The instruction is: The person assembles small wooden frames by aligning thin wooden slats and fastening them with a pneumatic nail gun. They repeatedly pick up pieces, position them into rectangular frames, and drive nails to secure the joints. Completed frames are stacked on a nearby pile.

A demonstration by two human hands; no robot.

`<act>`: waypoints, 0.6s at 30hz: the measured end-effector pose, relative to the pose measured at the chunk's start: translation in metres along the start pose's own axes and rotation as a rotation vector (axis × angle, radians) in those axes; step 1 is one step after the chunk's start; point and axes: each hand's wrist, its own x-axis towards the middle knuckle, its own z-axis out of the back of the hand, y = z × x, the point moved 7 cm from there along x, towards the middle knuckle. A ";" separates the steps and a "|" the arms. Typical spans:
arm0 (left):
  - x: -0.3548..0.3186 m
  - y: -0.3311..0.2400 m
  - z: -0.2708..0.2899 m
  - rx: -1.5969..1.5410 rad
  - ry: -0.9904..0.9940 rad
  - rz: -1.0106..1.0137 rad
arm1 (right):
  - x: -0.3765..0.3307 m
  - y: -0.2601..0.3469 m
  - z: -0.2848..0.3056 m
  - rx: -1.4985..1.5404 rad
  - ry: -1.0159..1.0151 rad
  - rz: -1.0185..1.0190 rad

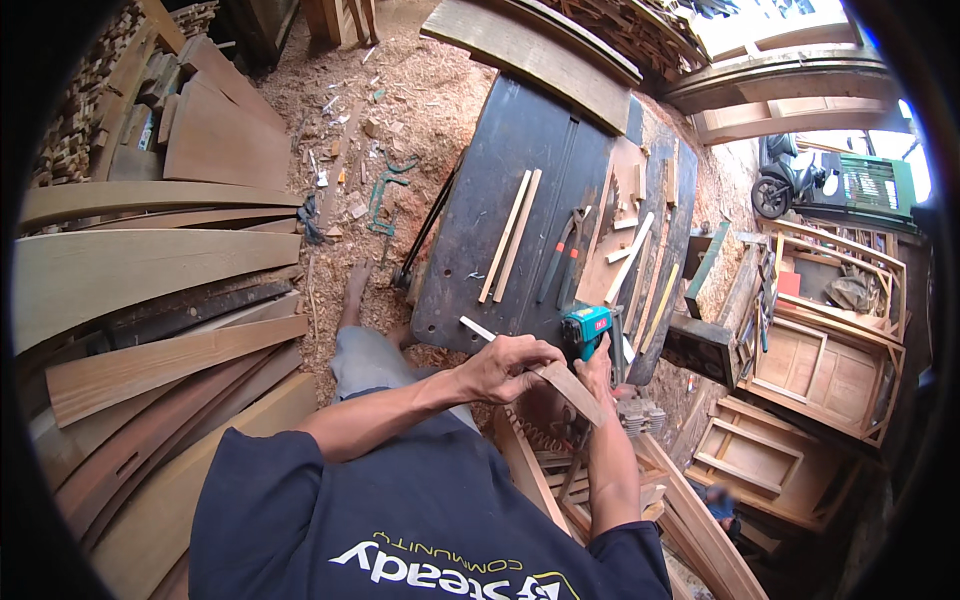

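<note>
Wood strip (568, 385): flat, short, long axis running from upper left to lower right, at the near edge of the desk (500, 170). Left hand (505, 368) closed over its upper end. Right hand (598, 372) just beside, apparently gripping the teal power tool (585, 328) directly above the strip.

Soft daylight from upper right; fisheye bends edges, dark rim.

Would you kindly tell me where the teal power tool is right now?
In the head view, the teal power tool sits right of centre at the near edge of the dark workbench, just above the right hand and beside the left hand holding a curved wooden piece.
</note>
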 end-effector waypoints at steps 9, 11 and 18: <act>-0.001 -0.004 -0.004 0.043 0.042 -0.028 | -0.025 -0.024 0.074 0.105 -0.250 -0.190; -0.001 -0.002 -0.005 0.023 0.036 -0.026 | -0.044 -0.030 0.096 0.203 -0.224 -0.212; -0.007 -0.001 -0.006 -0.013 0.026 -0.027 | -0.146 -0.017 0.180 0.785 -0.071 -0.289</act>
